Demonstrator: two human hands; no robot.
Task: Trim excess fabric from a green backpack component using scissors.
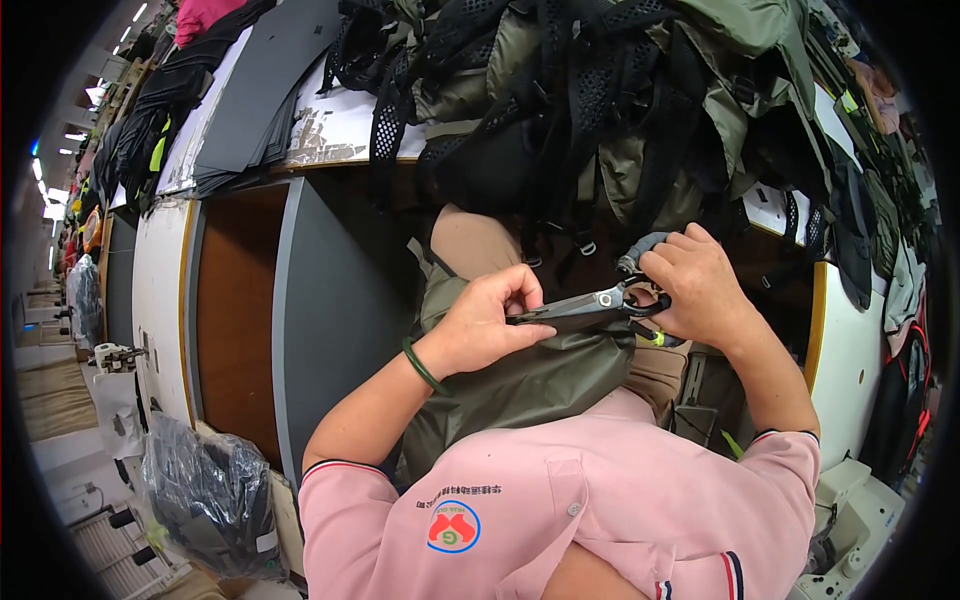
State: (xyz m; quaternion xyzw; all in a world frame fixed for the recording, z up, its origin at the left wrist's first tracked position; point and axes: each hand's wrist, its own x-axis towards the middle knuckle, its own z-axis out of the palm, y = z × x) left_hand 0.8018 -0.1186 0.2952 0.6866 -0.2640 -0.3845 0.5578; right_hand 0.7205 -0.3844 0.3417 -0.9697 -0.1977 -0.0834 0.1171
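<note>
My right hand (697, 285) grips the handles of a pair of black-handled scissors (590, 306), blades pointing left. My left hand (490, 320), with a green band at the wrist, pinches olive-green fabric (520, 385) right at the blade tips. That fabric belongs to a bag piece lying on my lap, below the hands. A grey strap end (640, 247) sticks up just above my right hand's fingers. I wear a pink polo shirt.
A heap of olive and black backpacks with mesh straps (620, 110) covers the table ahead. Dark grey sheets (255, 95) are stacked at the back left. A plastic-wrapped dark bundle (205, 490) sits lower left. A white sewing machine (850, 520) stands at lower right.
</note>
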